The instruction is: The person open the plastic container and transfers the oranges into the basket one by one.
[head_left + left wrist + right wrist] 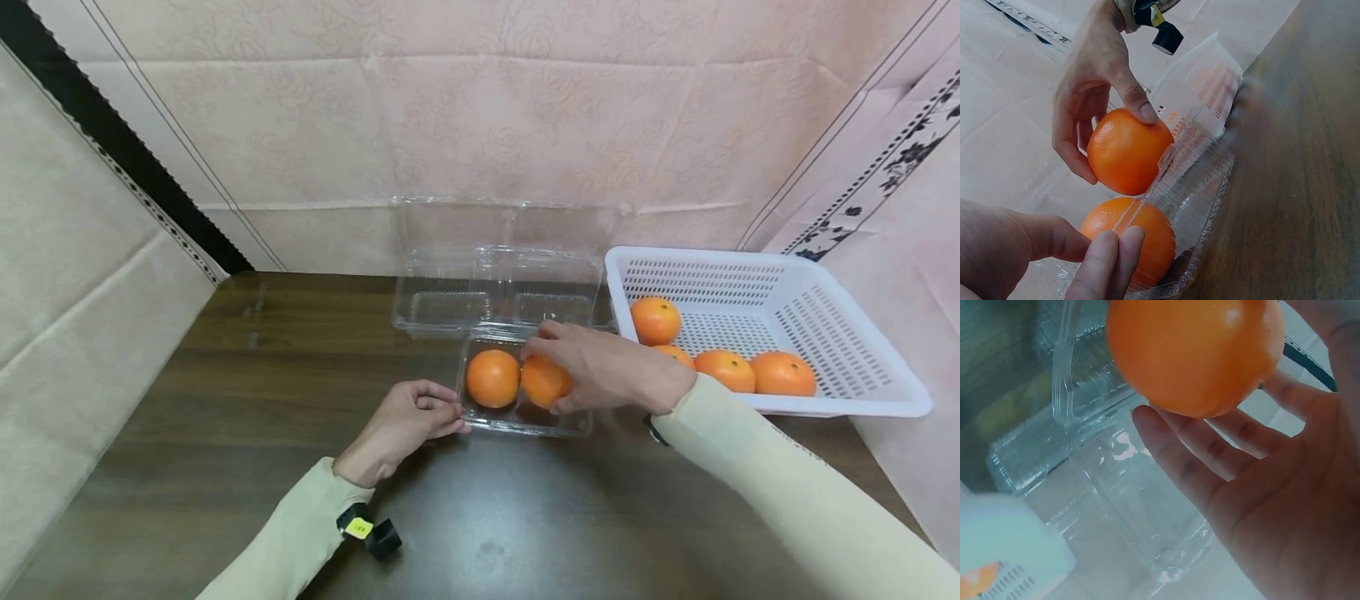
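A clear plastic clamshell box lies on the table with its lid folded back toward the wall. One orange sits in the left part of its base. My right hand holds a second orange from above, over the right part of the base; in the right wrist view the fingers curve around this orange. At the near left corner, my left hand pinches the box's rim between thumb and fingers, as the left wrist view shows, with the first orange just beyond the fingertips.
To the right stands a white perforated basket with several oranges along its near left side. The brown wooden table meets a pale patterned cloth at the back.
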`<move>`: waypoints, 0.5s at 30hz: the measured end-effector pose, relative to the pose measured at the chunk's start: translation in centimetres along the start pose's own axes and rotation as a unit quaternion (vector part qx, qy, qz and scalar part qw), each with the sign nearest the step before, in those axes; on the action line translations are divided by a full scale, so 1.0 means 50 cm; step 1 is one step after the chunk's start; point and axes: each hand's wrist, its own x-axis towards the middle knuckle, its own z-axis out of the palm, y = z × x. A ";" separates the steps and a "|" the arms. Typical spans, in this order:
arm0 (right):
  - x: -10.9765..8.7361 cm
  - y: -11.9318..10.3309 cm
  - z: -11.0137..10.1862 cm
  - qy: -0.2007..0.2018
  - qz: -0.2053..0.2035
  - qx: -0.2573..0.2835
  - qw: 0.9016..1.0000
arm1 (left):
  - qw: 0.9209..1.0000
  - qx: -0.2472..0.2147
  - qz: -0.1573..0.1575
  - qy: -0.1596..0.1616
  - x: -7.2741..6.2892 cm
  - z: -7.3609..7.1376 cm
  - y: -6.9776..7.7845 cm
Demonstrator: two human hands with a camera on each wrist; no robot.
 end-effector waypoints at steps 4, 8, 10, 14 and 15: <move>-0.002 -0.002 -0.008 -0.005 -0.003 -0.002 1.000 | 1.000 0.000 0.000 0.002 0.001 0.001 0.000; -0.004 -0.001 -0.017 -0.011 -0.006 0.004 1.000 | 1.000 -0.002 0.001 -0.003 0.001 0.002 -0.002; -0.005 -0.001 -0.022 -0.011 -0.010 0.007 1.000 | 1.000 -0.002 0.002 -0.005 0.000 0.001 -0.003; -0.007 0.002 -0.029 -0.011 -0.015 0.004 1.000 | 1.000 -0.004 0.004 -0.003 0.001 0.002 -0.006; -0.008 0.003 -0.030 -0.010 -0.017 0.003 1.000 | 1.000 -0.005 0.005 -0.002 0.002 0.003 -0.007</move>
